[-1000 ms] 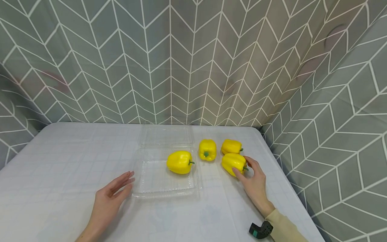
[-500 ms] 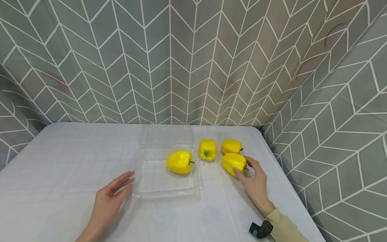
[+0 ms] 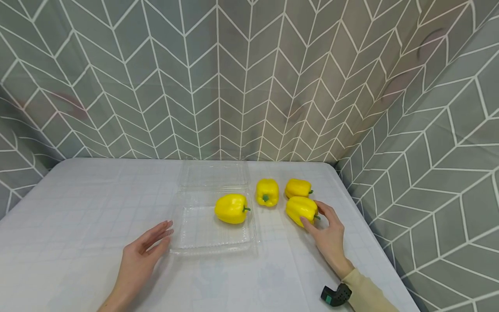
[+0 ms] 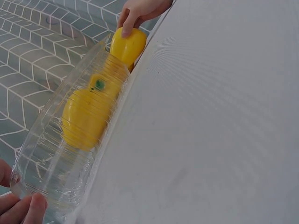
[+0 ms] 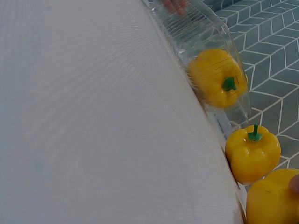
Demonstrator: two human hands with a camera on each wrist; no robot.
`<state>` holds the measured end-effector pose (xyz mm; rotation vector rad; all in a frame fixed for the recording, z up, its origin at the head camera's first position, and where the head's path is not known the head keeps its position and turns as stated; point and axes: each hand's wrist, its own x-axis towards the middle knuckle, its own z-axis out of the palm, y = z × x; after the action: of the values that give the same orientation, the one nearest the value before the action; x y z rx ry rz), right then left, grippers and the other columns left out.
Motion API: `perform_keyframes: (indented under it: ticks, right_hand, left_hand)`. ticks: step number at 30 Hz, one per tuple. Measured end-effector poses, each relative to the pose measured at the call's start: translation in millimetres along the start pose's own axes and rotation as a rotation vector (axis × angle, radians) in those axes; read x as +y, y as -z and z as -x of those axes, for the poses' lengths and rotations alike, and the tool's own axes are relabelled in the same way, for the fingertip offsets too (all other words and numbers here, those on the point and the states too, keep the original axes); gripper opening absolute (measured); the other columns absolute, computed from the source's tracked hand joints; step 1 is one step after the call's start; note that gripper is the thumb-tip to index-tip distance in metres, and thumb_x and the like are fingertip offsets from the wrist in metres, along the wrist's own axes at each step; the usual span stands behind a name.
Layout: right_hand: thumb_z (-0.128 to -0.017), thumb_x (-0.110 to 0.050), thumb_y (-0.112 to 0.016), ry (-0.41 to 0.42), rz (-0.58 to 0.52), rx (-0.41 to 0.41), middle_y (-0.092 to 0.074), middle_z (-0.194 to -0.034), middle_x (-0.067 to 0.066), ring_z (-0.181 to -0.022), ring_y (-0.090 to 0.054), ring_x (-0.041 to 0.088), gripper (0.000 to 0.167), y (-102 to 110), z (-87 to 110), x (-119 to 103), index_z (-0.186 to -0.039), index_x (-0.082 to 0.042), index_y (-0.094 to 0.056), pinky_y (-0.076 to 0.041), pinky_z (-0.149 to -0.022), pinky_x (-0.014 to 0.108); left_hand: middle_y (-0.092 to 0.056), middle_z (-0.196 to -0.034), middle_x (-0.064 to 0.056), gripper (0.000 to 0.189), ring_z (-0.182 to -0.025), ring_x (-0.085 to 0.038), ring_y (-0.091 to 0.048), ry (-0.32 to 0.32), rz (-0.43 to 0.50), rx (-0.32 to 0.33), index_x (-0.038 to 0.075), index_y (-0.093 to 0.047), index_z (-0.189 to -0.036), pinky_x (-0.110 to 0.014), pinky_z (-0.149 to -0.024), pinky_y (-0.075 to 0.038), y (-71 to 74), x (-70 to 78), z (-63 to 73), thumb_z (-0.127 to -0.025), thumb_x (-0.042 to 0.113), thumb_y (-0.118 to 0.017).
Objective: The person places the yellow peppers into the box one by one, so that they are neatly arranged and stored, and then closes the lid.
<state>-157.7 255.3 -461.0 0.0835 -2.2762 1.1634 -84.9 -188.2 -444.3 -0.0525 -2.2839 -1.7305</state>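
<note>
So we're looking at a white-covered table with an open clear plastic clamshell in the middle, its lid laid back toward the gray patterned curtain. One yellow bell pepper is lying inside, on the right side of the base, green stem facing right. The left hand is at the clamshell's left edge, fingertips touching it, fingers pretty loose and not clenched. The right hand has its thumb and fingers pinching the front pepper around its stem end; we can't tell whether that one's fully resting on the table. Just behind it sits a rear pepper, and the upright-looking middle pepper is between those two and the clamshell, stem toward us. We also spot a black gadget by the beige right sleeve.
</note>
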Motion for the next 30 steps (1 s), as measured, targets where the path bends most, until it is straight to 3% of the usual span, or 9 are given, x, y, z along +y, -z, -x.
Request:
perform_keyframes:
  ticks: [15,25,30]
  right_hand:
    - [-0.076,-0.008,-0.087,0.035,-0.071,0.017,-0.063,-0.128,0.003,-0.112,-0.054,0.010,0.060,-0.5,1.0,-2.4,-0.131,-0.015,-0.064,-0.044,-0.099,0.029]
    - [-0.073,0.007,-0.084,0.072,-0.106,0.036,-0.063,-0.125,0.020,-0.110,-0.056,0.022,0.057,2.4,3.3,-42.7,-0.126,0.005,-0.063,-0.043,-0.098,0.016]
    - [-0.074,0.004,-0.084,0.062,-0.121,0.018,-0.063,-0.128,0.014,-0.112,-0.055,0.015,0.059,0.6,2.9,-37.8,-0.129,-0.002,-0.064,-0.043,-0.099,0.014]
  left_hand:
    - [-0.068,-0.131,-0.001,0.040,-0.109,0.003,-0.065,0.006,-0.030,-0.001,0.002,-0.061,-0.134,-0.011,-0.089,-0.053,0.0,-3.1,-1.2,-0.095,0.007,-0.068]
    - [-0.066,-0.133,-0.008,0.040,-0.110,0.005,-0.064,0.025,-0.060,-0.010,0.004,-0.060,-0.136,-0.009,-0.088,-0.053,0.6,-1.6,-1.7,-0.096,0.010,-0.067]
    - [-0.067,-0.132,-0.006,0.040,-0.109,0.005,-0.065,0.036,-0.043,-0.005,0.005,-0.060,-0.135,-0.009,-0.088,-0.053,0.9,-0.9,-1.2,-0.096,0.010,-0.068]
